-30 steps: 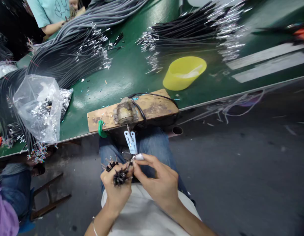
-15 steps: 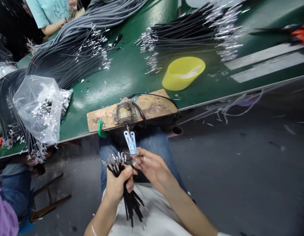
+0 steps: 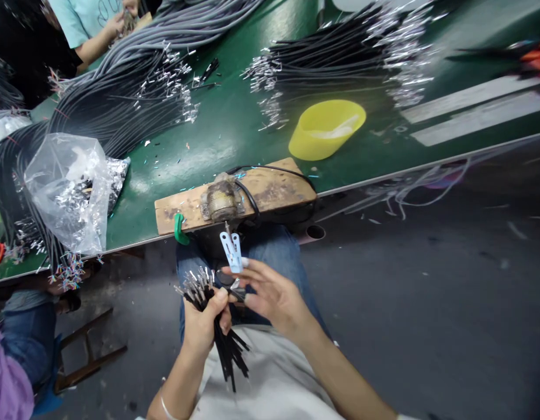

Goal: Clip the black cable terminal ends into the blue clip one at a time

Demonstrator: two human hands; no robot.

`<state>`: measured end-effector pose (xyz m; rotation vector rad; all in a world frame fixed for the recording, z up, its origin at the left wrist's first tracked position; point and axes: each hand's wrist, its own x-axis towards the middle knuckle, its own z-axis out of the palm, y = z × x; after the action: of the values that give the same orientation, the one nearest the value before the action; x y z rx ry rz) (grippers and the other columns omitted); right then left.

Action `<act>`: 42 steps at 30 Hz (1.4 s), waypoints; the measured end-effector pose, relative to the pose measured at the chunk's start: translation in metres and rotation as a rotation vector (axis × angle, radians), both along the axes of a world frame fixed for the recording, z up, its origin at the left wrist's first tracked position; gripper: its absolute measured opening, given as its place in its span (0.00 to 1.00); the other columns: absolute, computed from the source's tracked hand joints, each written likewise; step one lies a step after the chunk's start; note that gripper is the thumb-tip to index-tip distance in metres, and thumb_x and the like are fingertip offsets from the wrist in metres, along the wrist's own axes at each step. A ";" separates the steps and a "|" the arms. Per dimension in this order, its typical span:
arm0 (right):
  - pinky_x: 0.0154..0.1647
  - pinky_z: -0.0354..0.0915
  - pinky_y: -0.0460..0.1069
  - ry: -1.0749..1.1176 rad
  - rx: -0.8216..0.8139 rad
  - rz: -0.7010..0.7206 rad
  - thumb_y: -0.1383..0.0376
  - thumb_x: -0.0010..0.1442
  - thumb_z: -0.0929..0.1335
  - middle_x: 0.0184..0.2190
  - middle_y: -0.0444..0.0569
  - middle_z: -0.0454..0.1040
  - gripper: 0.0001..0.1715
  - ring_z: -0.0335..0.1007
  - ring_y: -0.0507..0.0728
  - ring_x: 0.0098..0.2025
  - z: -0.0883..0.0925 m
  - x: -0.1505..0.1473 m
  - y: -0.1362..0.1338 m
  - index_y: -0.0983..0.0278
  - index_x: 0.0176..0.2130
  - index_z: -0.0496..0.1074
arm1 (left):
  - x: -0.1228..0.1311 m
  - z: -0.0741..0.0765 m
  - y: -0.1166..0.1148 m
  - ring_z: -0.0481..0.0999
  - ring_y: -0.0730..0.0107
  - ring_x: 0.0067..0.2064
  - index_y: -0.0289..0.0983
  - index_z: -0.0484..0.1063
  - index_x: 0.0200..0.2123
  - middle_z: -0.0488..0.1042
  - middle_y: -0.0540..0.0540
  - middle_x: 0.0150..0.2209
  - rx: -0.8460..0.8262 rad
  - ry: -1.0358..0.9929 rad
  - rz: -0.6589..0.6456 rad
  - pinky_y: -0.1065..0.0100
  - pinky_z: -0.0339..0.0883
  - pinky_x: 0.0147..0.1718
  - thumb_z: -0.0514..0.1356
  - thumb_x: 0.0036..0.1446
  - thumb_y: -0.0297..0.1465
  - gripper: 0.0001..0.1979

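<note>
No readable text, label, brand or number anywhere.

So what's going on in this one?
A seated person works at the edge of a green table. The left hand grips a bundle of short black wires, metal tips up. The right hand is at those tips, just below a pale blue clip hanging from a wooden block on the table edge. Whether it pinches a wire is unclear. Cable piles, a yellow bowl and a plastic bag lie on the table.
</note>
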<state>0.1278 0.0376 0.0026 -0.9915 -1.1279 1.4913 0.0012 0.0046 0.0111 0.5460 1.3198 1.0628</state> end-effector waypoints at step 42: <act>0.19 0.55 0.45 0.188 -0.309 0.104 0.41 0.38 0.70 0.15 0.45 0.69 0.30 0.59 0.49 0.18 0.029 -0.021 0.065 0.67 0.18 0.72 | -0.003 0.013 0.012 0.72 0.67 0.31 0.34 0.76 0.21 0.74 0.47 0.25 0.191 0.248 0.128 0.66 0.66 0.37 0.69 0.37 0.31 0.07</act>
<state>0.1073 0.1024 0.0314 -0.9848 -0.8415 1.8409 -0.0016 0.0162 0.0243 0.7635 1.4935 1.2657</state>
